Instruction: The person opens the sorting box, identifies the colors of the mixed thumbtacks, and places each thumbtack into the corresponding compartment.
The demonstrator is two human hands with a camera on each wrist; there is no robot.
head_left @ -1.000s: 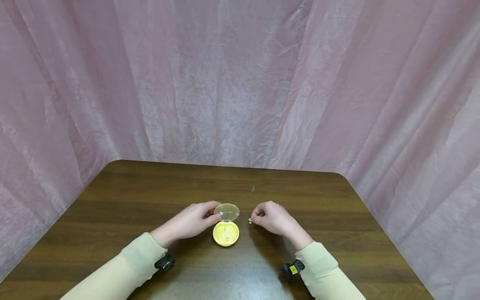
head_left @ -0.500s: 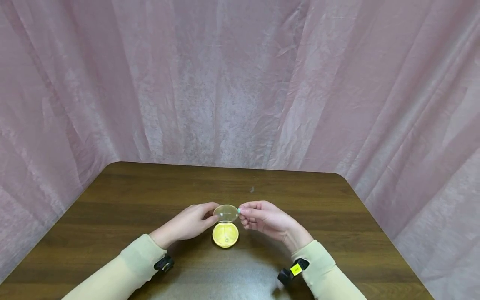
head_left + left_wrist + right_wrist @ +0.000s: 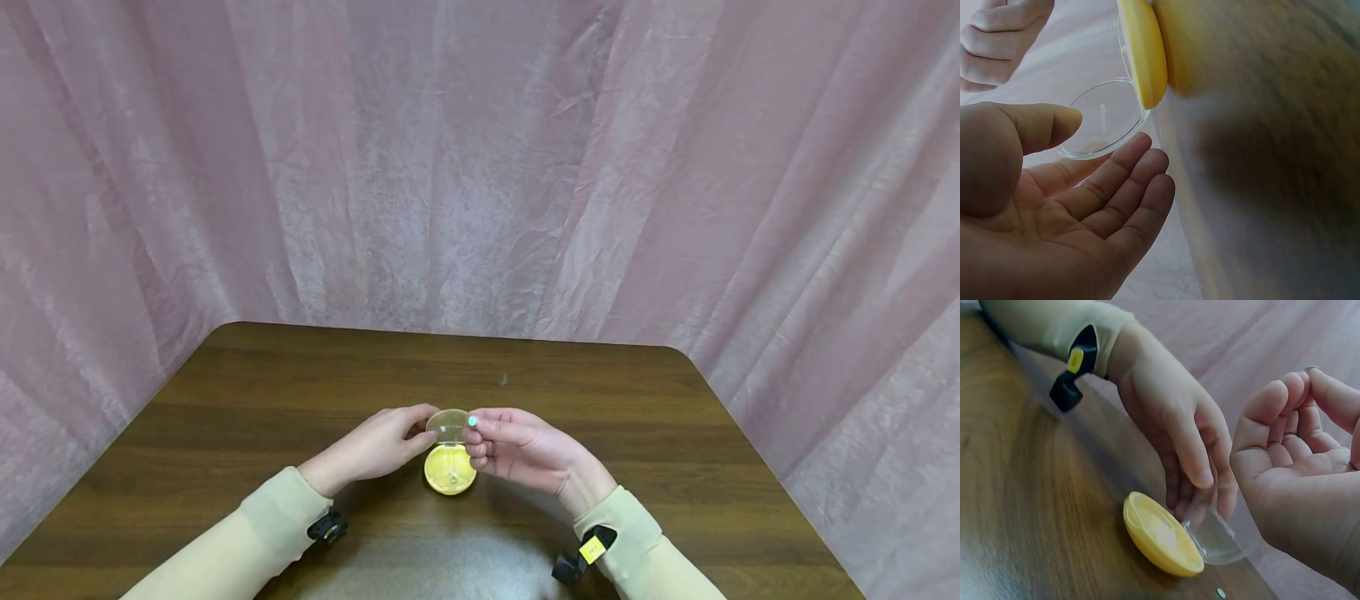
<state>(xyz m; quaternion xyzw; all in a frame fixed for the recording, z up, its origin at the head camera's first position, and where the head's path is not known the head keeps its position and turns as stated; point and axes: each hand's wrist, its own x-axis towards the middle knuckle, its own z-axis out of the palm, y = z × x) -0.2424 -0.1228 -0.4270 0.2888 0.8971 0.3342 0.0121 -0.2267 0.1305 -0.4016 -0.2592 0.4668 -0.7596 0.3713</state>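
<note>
A round yellow pill box (image 3: 450, 471) stands on the table with its clear lid (image 3: 447, 425) raised. My left hand (image 3: 382, 442) holds the lid's edge between thumb and fingers; the left wrist view shows the thumb (image 3: 1060, 122) on one face and fingers behind. Thin dividers part the inside of the box, and a small pale spot shows near its front. Just above the box, my right hand (image 3: 525, 450) pinches a small pale-green pill (image 3: 472, 422) between thumb and forefinger, its other fingers curled. That hand covers the lid's right side in the head view.
Another small pale pill (image 3: 1221, 592) lies on the wooden table (image 3: 360, 367) beside the box in the right wrist view. A pink curtain (image 3: 480, 167) hangs behind the table's far edge. Each wrist carries a black camera, such as the right one (image 3: 585, 554).
My right hand has lifted from beside the small pills on the table, turned, and moved left to the box with one pill pinched. My left hand has stayed at the lid.
</note>
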